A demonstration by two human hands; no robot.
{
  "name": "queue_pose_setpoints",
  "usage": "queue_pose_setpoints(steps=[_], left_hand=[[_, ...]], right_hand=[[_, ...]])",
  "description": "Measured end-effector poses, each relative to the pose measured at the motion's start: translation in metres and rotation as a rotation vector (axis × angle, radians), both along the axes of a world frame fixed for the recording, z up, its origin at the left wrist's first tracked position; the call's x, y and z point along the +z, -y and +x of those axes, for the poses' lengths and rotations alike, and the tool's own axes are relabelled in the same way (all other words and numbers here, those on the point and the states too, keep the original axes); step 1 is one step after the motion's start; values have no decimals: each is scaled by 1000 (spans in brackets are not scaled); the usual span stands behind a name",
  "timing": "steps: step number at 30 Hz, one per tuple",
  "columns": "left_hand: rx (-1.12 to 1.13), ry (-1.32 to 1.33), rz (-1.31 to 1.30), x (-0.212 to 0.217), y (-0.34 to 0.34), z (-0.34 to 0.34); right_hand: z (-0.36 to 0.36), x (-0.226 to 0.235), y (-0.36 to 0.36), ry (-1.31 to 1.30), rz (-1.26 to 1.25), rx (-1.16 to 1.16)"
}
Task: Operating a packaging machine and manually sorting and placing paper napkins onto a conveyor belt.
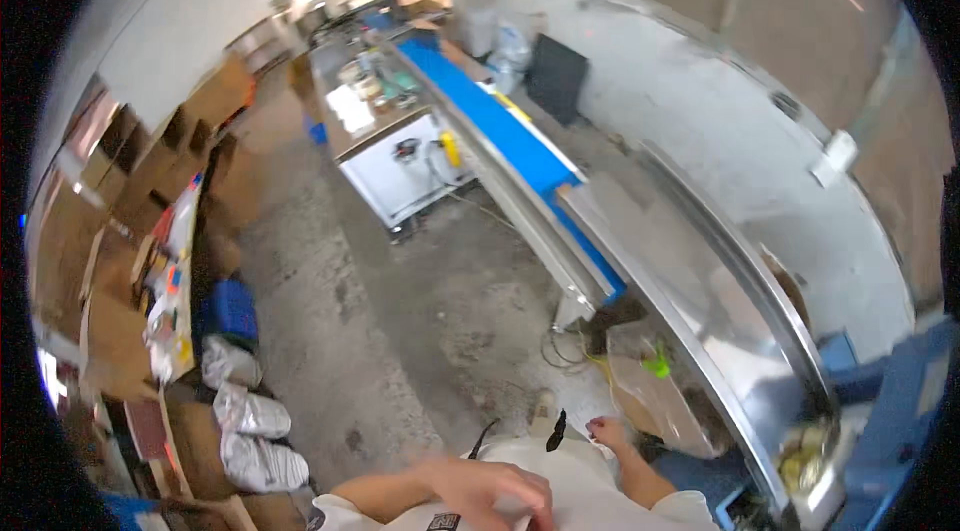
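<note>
Left hand (480,493) rests on the white garment (580,486), fingers curled, holding nothing; right hand (607,429) hangs empty, grip extent unclear; conveyor belt (500,126) work unstarted.

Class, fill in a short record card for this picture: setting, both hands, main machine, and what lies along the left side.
Setting: workshop with a bare concrete floor
Left hand: rests on the person's white shirt, low in the picture
Right hand: hangs by the right side, fingers curled, holding nothing visible
Main machine: long blue conveyor belt running into a shiny metal chute
Left side: cardboard boxes stacked, silver sacks on the floor
</note>
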State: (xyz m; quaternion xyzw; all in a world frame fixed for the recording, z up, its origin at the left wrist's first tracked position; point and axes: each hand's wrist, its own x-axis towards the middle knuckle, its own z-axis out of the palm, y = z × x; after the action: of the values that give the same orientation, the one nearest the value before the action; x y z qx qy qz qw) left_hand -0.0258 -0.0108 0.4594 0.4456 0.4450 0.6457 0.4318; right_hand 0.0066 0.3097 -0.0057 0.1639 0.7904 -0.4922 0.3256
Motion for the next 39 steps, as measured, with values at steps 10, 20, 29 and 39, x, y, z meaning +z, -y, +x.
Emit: queue_pose_setpoints(steps=[10,20,29,39], left_hand=[[278,342,250,-75,72,-34],[478,169,-162,-120,229,-112],[725,33,-349,-148,366,-149],[769,101,-546,-154,473,-229]], right_hand=[[-210,-17,154,-145,16,590],[-262,-40,213,39,205,505],[-310,27,365,-14,6,344],[-404,39,509,-51,-118,447]])
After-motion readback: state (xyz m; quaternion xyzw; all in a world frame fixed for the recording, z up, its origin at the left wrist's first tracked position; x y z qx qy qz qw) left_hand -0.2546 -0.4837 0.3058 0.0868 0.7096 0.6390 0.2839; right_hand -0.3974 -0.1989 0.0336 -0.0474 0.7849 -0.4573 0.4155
